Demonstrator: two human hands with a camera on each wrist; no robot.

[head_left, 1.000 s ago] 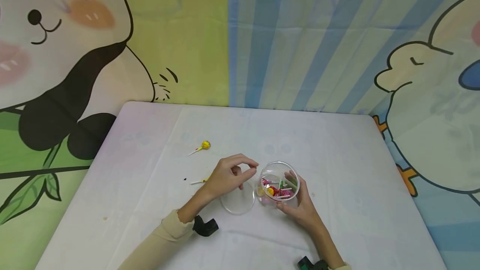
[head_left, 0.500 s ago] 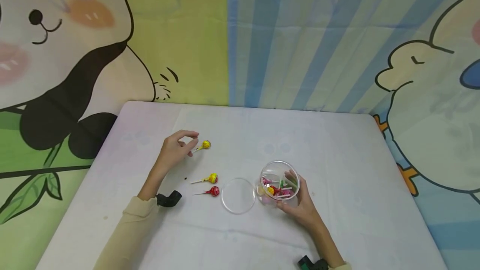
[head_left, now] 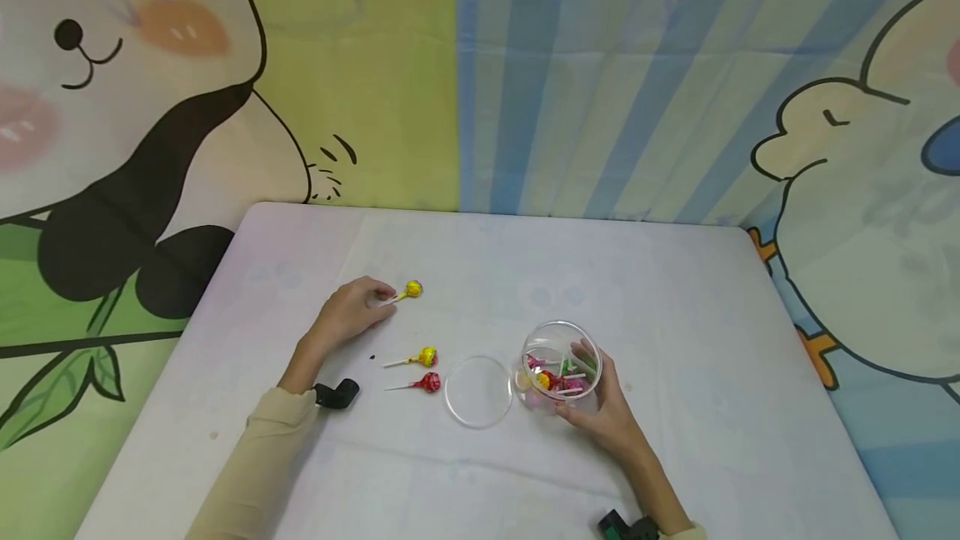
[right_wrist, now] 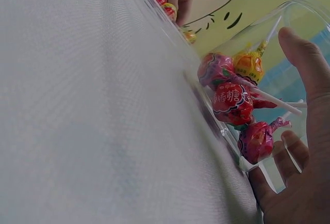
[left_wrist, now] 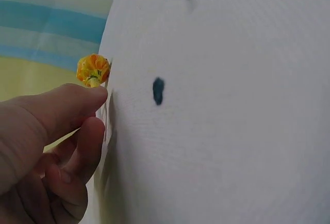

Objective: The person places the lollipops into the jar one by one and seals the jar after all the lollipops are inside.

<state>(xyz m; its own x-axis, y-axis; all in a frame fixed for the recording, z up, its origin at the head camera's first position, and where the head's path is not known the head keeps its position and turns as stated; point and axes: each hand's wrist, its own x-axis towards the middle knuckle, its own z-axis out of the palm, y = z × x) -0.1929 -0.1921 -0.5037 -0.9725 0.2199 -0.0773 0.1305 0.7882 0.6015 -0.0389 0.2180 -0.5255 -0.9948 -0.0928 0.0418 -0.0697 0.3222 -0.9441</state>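
My left hand (head_left: 348, 311) pinches the stick of a yellow-wrapped lollipop (head_left: 413, 288) between thumb and forefinger at the left of the table. The left wrist view shows that lollipop's round head (left_wrist: 93, 69) just beyond the thumb tip. With fingers curled round its right side, my right hand (head_left: 603, 411) holds a clear jar (head_left: 558, 324) standing on the table. Several lollipops in red, pink and yellow wrappers lie inside, among them a red lollipop (right_wrist: 232, 104) in the right wrist view. Left of the jar lies a clear round lid (head_left: 447, 397).
Between left hand and lid, a yellow-and-red lollipop (head_left: 427, 357) and a red lollipop (head_left: 430, 382) lie side by side, sticks pointing left. A small dark spot (head_left: 372, 357) marks the white tablecloth (head_left: 675, 315). Behind the table hangs a printed cartoon curtain (head_left: 405, 107).
My left hand has moved from above the lid leftward and away to the far yellow lollipop, then lowered onto its stick. The right hand and jar have stayed in place.
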